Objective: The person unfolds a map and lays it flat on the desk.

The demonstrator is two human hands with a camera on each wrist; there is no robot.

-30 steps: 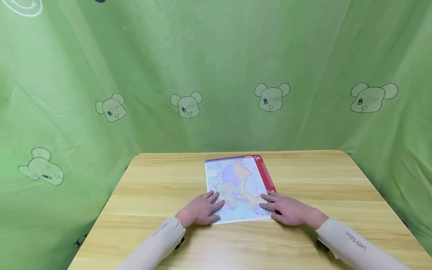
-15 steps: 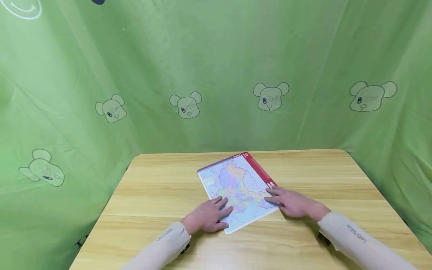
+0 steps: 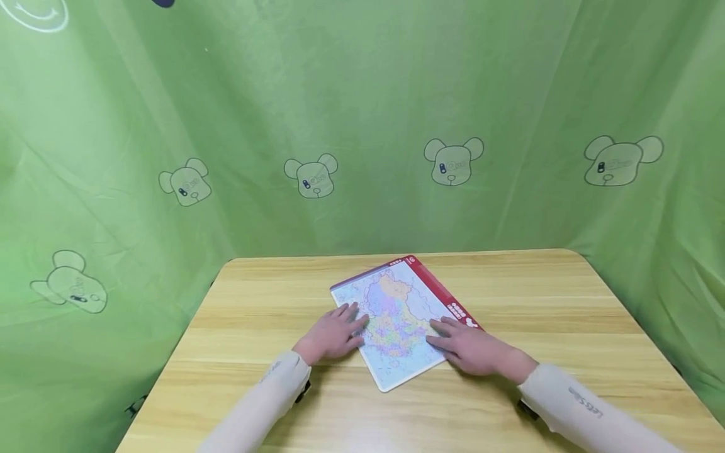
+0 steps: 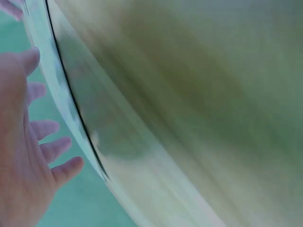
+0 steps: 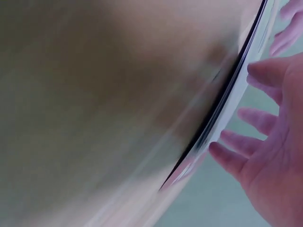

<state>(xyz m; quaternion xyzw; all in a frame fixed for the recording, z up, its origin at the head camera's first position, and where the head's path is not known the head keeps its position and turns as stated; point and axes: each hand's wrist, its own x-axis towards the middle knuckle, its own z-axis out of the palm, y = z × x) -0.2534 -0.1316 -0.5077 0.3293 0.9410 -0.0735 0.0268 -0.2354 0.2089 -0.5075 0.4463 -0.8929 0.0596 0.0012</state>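
A flat, thin map sheet (image 3: 396, 314), with a red band along its right side and a purple strip at the far edge, lies turned at an angle on the table. My left hand (image 3: 334, 333) is at its left edge, fingers spread and fairly straight. Over the lower right side is my right hand (image 3: 470, 346), its fingers reaching onto the printed area. In the left wrist view the left hand (image 4: 28, 127) has extended fingers beside the sheet's thin edge (image 4: 71, 104). The right hand (image 5: 270, 123) looks likewise extended in the right wrist view.
The light wooden table (image 3: 249, 302) has rounded far corners. A green curtain (image 3: 374, 94) printed with bear heads hangs behind it and along both sides.
The map sheet has rotated counterclockwise, its near corner swinging toward me. Since half a second ago the left hand has shifted up and left, the right hand slightly left and nearer.
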